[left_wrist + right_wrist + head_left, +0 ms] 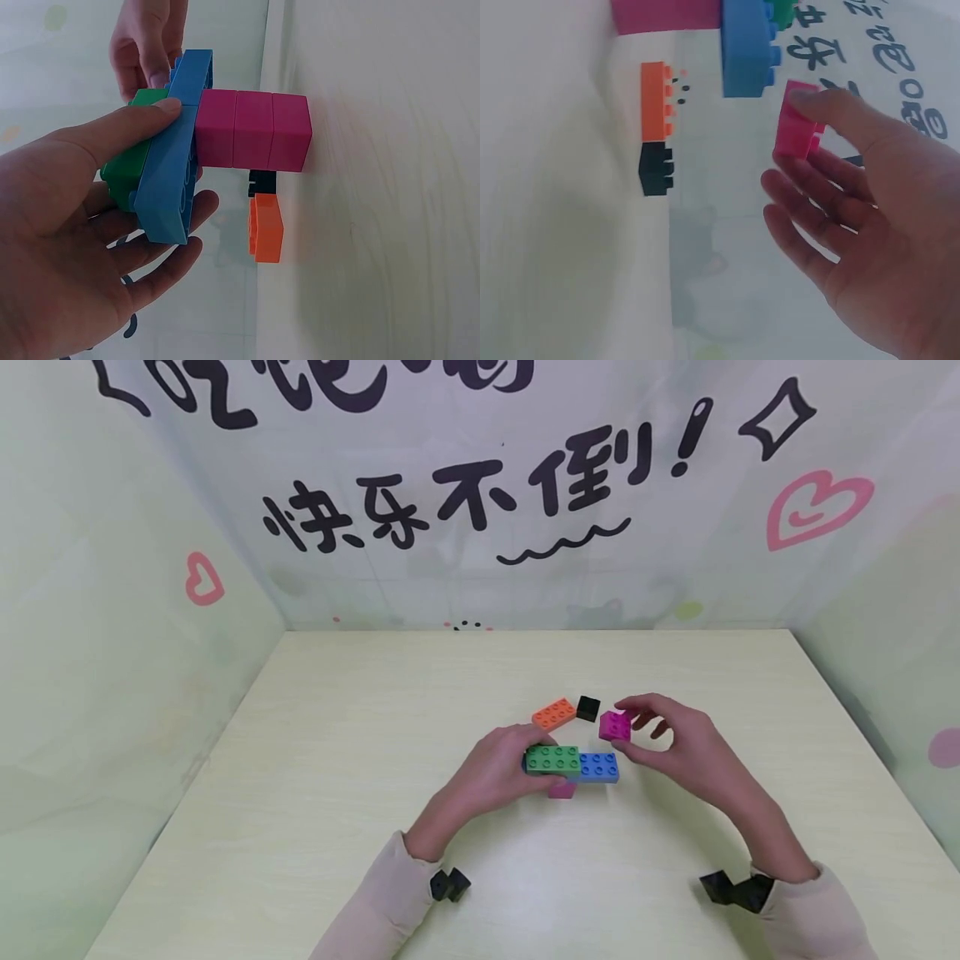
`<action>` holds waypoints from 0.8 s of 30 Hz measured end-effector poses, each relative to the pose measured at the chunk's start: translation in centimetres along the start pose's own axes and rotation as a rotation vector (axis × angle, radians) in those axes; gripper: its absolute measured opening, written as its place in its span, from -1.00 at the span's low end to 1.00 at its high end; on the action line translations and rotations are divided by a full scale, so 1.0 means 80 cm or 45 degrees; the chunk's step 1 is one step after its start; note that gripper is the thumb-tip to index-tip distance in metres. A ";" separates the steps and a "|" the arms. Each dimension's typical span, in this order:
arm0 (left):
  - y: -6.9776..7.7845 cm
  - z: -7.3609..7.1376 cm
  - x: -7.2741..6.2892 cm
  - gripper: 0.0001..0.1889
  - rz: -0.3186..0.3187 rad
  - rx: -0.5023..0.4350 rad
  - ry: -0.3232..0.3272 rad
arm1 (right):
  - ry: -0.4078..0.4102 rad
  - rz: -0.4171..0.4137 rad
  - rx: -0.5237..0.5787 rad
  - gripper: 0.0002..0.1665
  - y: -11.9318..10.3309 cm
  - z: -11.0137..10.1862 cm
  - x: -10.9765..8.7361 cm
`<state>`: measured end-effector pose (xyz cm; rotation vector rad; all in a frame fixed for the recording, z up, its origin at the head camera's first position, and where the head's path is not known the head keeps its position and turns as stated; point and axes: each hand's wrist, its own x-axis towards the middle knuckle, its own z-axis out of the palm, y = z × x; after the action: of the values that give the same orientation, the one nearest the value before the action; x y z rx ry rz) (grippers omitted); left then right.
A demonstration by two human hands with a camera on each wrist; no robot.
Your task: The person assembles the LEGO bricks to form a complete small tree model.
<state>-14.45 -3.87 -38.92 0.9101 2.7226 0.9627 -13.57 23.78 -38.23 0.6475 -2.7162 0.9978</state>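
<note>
My left hand (498, 770) grips a built-up piece of toy building bricks from its left side, thumb along the near face. On top of this piece sits a green brick (552, 760), over blue bricks (598, 767) whose right end shows bare studs. Beneath the blue, a column of three magenta bricks (255, 129) points down to the table; whether it touches cannot be told. Just right of the blue end, my right hand (693, 750) pinches a small magenta brick (614, 726) between thumb and fingers, studs up and apart from the built piece.
Behind the hands, an orange brick (553, 715) lies on the pale table (337, 718), beside a small black brick (588, 708). A printed cloth wall (420, 593) rises at the table's far edge, with more walls at both sides.
</note>
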 end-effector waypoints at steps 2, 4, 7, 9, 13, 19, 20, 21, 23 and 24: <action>0.000 0.000 0.000 -0.57 -0.004 0.005 -0.002 | -0.001 -0.023 0.068 -0.43 -0.004 -0.002 0.000; 0.000 0.000 0.000 -0.57 -0.005 0.007 -0.005 | -0.024 -0.054 0.125 -0.46 -0.007 -0.003 -0.001; 0.000 0.000 -0.001 -0.57 -0.008 0.007 -0.009 | -0.088 -0.112 0.186 -0.49 -0.010 -0.003 -0.001; 0.000 0.000 -0.001 -0.57 -0.007 0.005 -0.011 | -0.130 -0.147 0.209 -0.49 -0.012 -0.002 -0.001; 0.000 -0.001 -0.002 -0.58 -0.008 -0.008 -0.010 | -0.180 -0.197 0.241 -0.50 -0.013 0.002 -0.001; -0.001 -0.001 -0.001 -0.60 0.009 -0.020 0.002 | -0.209 -0.227 0.272 -0.51 -0.014 0.008 0.000; -0.001 -0.001 -0.001 -0.60 0.013 -0.020 0.004 | -0.212 -0.225 0.273 -0.50 -0.015 0.008 0.000; -0.001 -0.001 -0.001 -0.60 0.014 -0.021 0.006 | -0.214 -0.224 0.270 -0.50 -0.015 0.009 0.000; 0.000 -0.001 -0.001 -0.60 0.018 -0.021 0.007 | -0.215 -0.219 0.266 -0.50 -0.015 0.009 -0.001; 0.000 -0.002 -0.001 -0.60 0.018 -0.022 0.006 | -0.214 -0.217 0.264 -0.50 -0.015 0.009 -0.001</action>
<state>-14.40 -3.99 -38.79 0.9261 2.7110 0.9913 -12.98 22.47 -38.11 1.0237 -2.6593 1.2422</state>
